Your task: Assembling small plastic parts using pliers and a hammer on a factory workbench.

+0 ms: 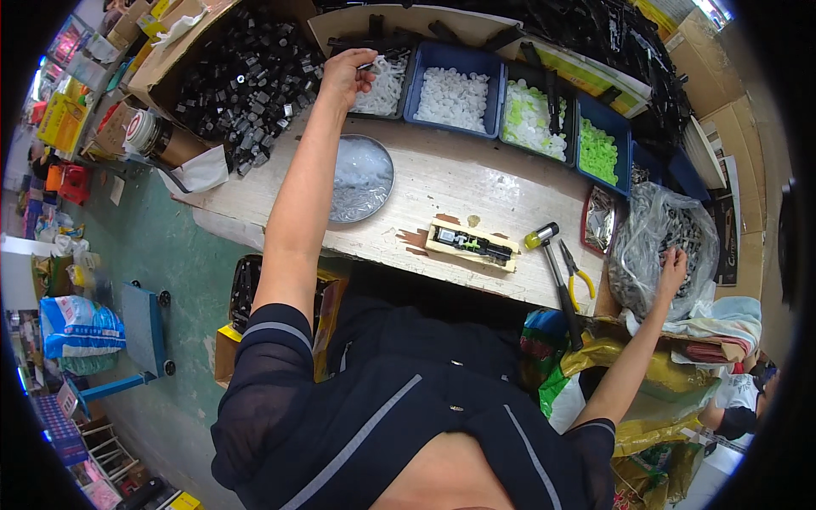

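1. Green floor [183,234] and crowded shelving lie to the left of a pale worktop [501,174], where the person is at work with both arms stretched outward.
2. Up at the back edge, the left hand [342,78] is over a tray of white elongated pieces [388,89]. Its fingers are bent and drawn close together; a small dark shape shows by the fingertips, but whether they pinch it cannot be told.
3. Far to the other side, the right hand [674,270] reaches into a clear plastic bag [631,228] filled with small metallic-looking parts [690,228]. Its fingers point down among them, bunched rather than spread; what they grip, if anything, is hidden.
4. Between the two hands, near the front edge of the worktop, a cream-coloured holder [463,254] lies with a black mechanism [484,246] set in it. Neither hand touches it.
5. Just right of the holder lie a hammer [558,276] and yellow-handled pliers [581,285].
6. Left of the holder sits a round metal dish [393,174] with translucent, shiny contents.
7. Along the back stand trays of white round pieces [450,95] and green pieces [597,153], plus a cardboard box of black parts [242,93].
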